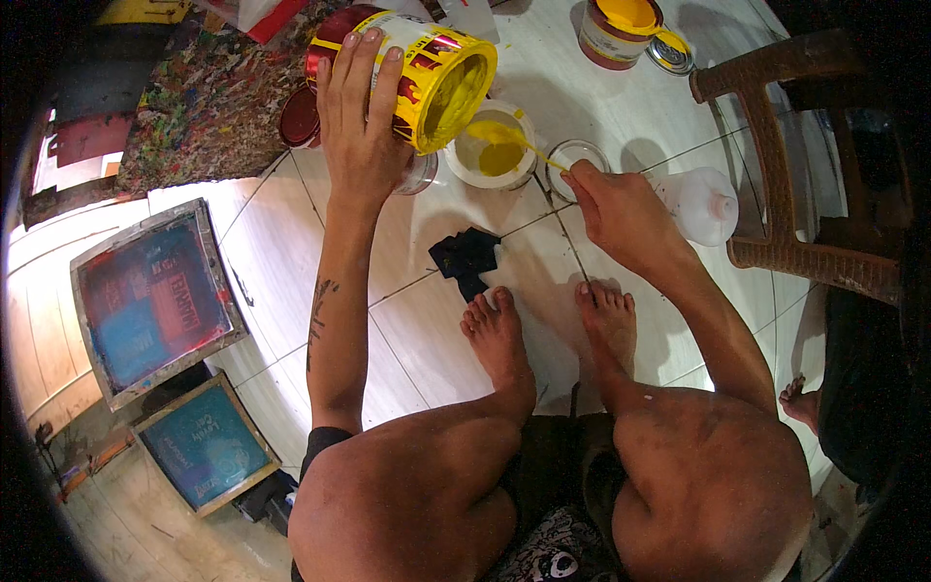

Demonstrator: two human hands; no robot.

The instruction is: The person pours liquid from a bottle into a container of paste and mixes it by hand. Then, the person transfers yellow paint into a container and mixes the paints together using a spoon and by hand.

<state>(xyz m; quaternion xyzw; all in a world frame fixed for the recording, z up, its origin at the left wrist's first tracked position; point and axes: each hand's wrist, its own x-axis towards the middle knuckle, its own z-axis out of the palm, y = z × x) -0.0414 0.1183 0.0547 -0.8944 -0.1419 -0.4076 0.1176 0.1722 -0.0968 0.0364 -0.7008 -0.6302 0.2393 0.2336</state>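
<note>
My left hand [364, 136] is wrapped around a paint can [398, 48], red and yellow with a paint-smeared rim. The can lies tilted on its side in the grip, its mouth turned to the right and thick yellow paint showing inside. In my right hand [621, 213] is the thin handle of a spoon [492, 132], coated in yellow. The spoon's head hangs over a round white tub [527, 167], just right of the can's mouth. Yellow paint [500, 158] lies on the tub's bottom. Beside my right fingertips stands a clear round container [582, 150].
A white plastic bottle [706, 206] and brown chair [776, 165] stand at right. Black cloth [467, 256] lies before my feet. Another yellow-topped can [621, 34] is at the back. Framed printing screens [160, 301] lie left, below a paint-crusted board [208, 107]. Another person's foot [798, 403] shows right.
</note>
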